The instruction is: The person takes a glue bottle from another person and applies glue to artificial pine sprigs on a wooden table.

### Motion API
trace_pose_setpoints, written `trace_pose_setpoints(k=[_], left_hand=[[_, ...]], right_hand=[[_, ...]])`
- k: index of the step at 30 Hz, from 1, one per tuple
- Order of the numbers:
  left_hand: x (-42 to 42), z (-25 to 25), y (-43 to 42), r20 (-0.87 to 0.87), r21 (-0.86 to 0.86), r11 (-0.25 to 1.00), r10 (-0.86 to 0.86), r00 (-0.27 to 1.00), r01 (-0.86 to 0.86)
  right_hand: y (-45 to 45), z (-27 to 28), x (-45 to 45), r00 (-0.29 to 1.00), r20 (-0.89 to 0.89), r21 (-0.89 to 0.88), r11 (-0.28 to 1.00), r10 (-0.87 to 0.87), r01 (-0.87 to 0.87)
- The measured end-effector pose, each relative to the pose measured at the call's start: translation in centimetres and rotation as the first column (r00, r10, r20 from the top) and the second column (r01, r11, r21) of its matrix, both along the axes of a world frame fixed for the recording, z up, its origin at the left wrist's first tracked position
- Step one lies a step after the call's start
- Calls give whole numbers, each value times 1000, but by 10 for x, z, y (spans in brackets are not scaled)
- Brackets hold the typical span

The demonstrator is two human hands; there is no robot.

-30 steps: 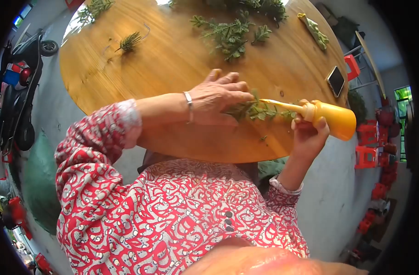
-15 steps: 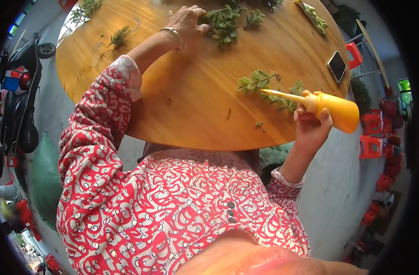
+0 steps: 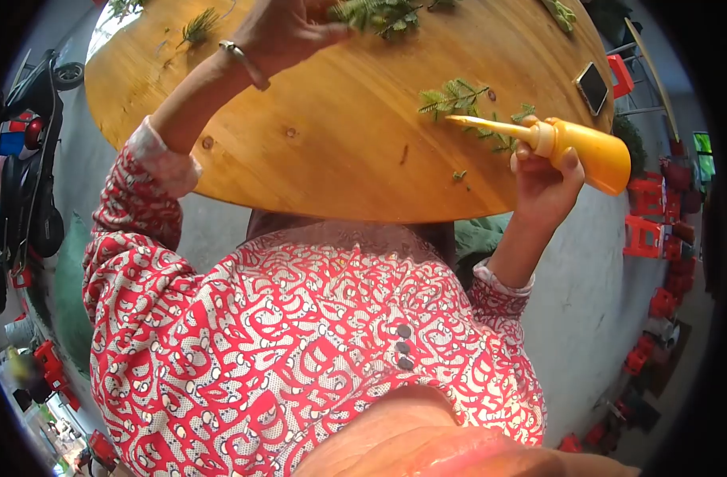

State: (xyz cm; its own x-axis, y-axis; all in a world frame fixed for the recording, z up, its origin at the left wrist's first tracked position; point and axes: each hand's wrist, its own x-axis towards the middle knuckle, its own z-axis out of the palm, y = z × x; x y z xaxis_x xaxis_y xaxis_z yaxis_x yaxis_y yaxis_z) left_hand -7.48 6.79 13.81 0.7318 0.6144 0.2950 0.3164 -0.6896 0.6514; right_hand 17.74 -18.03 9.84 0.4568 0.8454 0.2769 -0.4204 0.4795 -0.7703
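My left hand (image 3: 290, 30) is at the far edge of the view, its fingers and thumb closed around the near end of a green artificial fir sprig (image 3: 383, 16). The fingertips are partly cut off by the frame. In my right hand (image 3: 545, 176) is a yellow squeeze bottle (image 3: 592, 155) with a long nozzle, tilted so that the nozzle points left. Just beyond the nozzle, another green sprig (image 3: 459, 97) lies on the wooden table (image 3: 324, 151). A small green scrap (image 3: 460, 176) rests nearer the table edge.
On the table's right side lie a phone (image 3: 592, 87) and a yellow-green item (image 3: 561, 14). A brown-green sprig (image 3: 198, 28) is at the far left. Red stools (image 3: 643, 236) stand on the floor at right, and a scooter (image 3: 25, 159) is parked at left.
The camera view has shifted, so the table sits higher in frame. My left hand has closed on the sprig among the pile. My right hand still holds the bottle.
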Motion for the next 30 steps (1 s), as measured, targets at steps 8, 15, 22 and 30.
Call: trace_pose_setpoints(k=[8, 15, 22, 30], left_hand=[[-12, -21, -67, -273, 128, 989, -38, 961, 76], [-14, -20, -41, 156, 132, 831, -556, 816, 541], [-8, -38, -42, -31, 228, 808, -551, 834, 543], [-9, -30, -42, -160, 194, 775, -579, 799, 601]], right_hand=[[12, -10, -7, 993, -8, -39, 992, 119, -119], [18, -9, -13, 989, -35, -101, 984, 141, -144], [24, 0, -30, 988, 21, -80, 986, 151, -149], [27, -6, -34, 968, 209, -201, 975, 139, -96]])
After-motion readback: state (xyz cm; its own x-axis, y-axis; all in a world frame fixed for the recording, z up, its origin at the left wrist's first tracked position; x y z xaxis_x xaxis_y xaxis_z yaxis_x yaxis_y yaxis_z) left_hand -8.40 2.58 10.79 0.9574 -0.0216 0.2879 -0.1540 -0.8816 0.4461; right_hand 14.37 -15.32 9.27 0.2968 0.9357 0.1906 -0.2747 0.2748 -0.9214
